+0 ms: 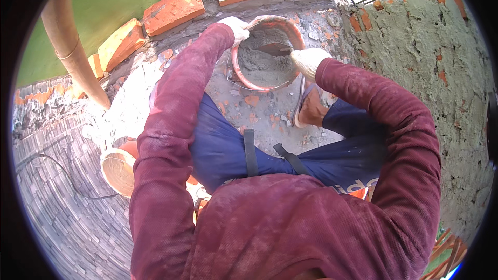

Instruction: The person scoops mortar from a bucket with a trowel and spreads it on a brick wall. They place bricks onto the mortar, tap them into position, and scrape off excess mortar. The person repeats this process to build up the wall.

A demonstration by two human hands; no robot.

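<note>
A round orange-red bucket [298,32] holds wet grey mortar [261,61], and its thin wire handle hangs down on the left side. My left hand [237,28], in a white knit glove, is closed on the bucket's upper left rim. At the opposite side, my gloved right hand [309,62] is wrapped round the handle end of a trowel. The trowel's blade [275,49] reaches left over the bucket and touches the mortar. My right fingers hide most of the trowel's handle.
Orange bricks [174,11] line the ledge beyond the bucket. A rough mortared wall [426,57] rises at the right. A bamboo pole [72,46] leans at the left, above a second bucket [118,171]. Rubble lies around my sandalled foot [310,108].
</note>
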